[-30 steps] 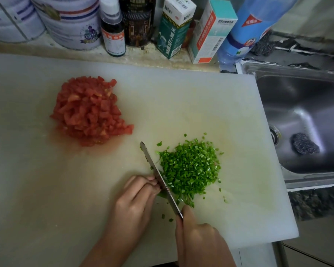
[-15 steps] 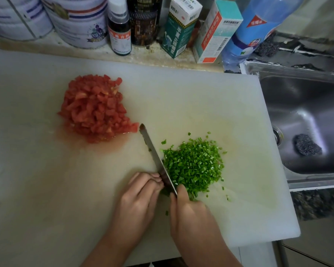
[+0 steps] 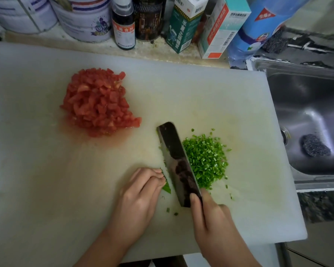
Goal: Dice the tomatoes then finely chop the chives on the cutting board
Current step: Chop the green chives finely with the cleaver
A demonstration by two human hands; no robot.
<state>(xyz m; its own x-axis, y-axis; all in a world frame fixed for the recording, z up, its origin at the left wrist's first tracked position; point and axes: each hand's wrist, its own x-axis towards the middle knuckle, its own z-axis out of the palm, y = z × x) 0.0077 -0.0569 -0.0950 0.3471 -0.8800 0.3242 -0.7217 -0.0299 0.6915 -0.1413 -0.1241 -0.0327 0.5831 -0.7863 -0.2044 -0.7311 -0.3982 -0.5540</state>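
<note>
A heap of diced red tomato (image 3: pixel 97 102) lies on the left half of the white cutting board (image 3: pixel 210 89), with juice around it. Right of centre sits a pile of finely chopped green chives (image 3: pixel 206 159). My right hand (image 3: pixel 212 216) grips the handle of a cleaver (image 3: pixel 178 162), whose dark blade is tilted so its flat side shows, leaning against the left edge of the chive pile. My left hand (image 3: pixel 141 195) has curled fingers holding down a short uncut stub of chives (image 3: pixel 166 186) just left of the blade.
Tins, a dark bottle (image 3: pixel 123 26), cartons (image 3: pixel 185 22) and a blue bottle (image 3: pixel 258 24) line the counter behind the board. A steel sink (image 3: pixel 307 112) with a scouring pad (image 3: pixel 314 145) lies to the right. A few chive bits (image 3: pixel 171 211) are scattered near my hands.
The cleaver went from edge-on and upright to tilted, showing its flat side, and shifted slightly toward the chive pile. My left hand stays on the chive stub.
</note>
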